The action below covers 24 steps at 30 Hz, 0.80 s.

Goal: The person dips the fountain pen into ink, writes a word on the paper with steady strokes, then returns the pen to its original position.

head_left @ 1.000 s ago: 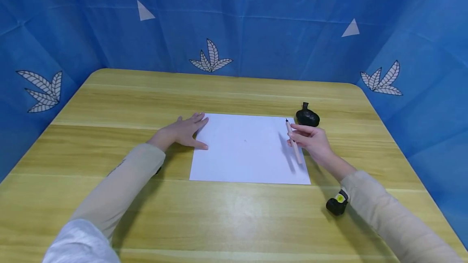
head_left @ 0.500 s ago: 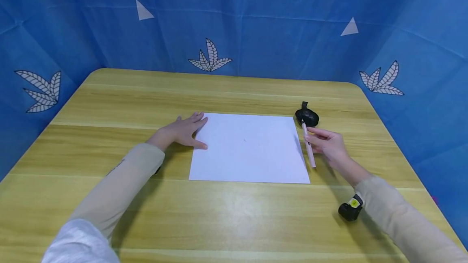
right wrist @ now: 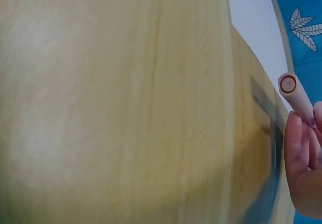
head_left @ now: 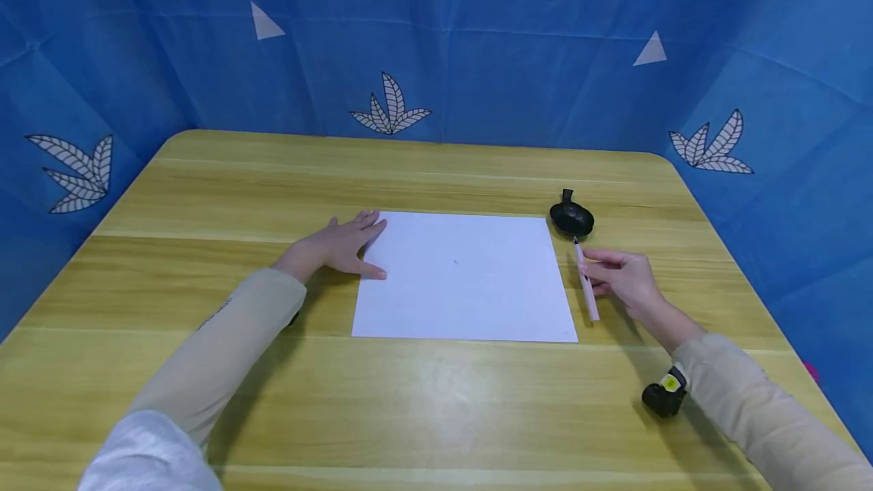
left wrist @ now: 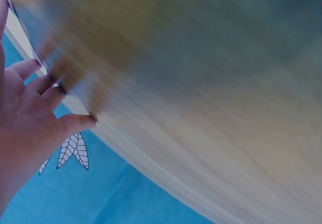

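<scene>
A white sheet of paper [head_left: 470,286] lies flat on the table, with a tiny dark mark near its middle. My left hand [head_left: 344,243] rests with spread fingers on the sheet's left edge; its straight fingers also show in the left wrist view [left wrist: 30,108]. Just off the sheet's right edge, my right hand [head_left: 624,279] pinches a pale pink pen [head_left: 588,290] between thumb and fingers. The pen's dark tip points away from me, close to a black rounded object with a short neck [head_left: 571,217]. In the right wrist view the pen's round end [right wrist: 288,84] faces the camera.
The wooden table [head_left: 423,408] stretches around the sheet on all sides. A blue curtain [head_left: 477,44] with leaf and triangle prints hangs behind and beside it. A black wrist camera [head_left: 664,394] hangs below my right sleeve, low over the table.
My right hand has moved right and toward me with the pen, from above the sheet to beside its right edge. The left hand and the paper have stayed put.
</scene>
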Motion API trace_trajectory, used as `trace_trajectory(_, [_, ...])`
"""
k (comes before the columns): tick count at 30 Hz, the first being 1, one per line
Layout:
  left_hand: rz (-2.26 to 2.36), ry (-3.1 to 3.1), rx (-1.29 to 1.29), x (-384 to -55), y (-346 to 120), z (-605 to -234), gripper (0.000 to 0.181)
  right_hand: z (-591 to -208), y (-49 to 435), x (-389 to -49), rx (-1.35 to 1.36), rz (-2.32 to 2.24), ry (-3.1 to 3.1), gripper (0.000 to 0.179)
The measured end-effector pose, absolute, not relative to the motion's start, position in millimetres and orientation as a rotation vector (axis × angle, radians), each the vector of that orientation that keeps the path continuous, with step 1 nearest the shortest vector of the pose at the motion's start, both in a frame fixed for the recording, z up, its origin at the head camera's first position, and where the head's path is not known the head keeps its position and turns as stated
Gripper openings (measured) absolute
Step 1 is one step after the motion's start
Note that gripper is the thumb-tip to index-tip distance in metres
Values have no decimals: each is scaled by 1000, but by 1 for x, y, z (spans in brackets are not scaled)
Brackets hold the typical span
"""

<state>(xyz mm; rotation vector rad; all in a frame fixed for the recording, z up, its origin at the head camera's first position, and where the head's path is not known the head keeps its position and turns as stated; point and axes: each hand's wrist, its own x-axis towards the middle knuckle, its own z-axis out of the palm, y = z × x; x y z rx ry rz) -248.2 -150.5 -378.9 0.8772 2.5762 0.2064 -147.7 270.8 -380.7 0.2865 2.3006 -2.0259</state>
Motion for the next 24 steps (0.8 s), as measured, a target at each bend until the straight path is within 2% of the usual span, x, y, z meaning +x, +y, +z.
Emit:
trace_trajectory(2, [203, 2576, 876, -248, -151, -380, 100, -382, 271, -147, 307, -1977, 2320, 24])
trace_trajectory(5, [199, 2574, 877, -248, -151, -381, 100, -384, 271, -147, 349, -1908, 2338, 41])
trace_trajectory(8, [202, 2570, 875, -248, -151, -382, 100, -385, 270, -146, 378, -1886, 2336, 47])
trace_trajectory(24, [206, 2580, 887, -247, -152, -380, 99, -384, 266, -144, 359, -1829, 2415, 50])
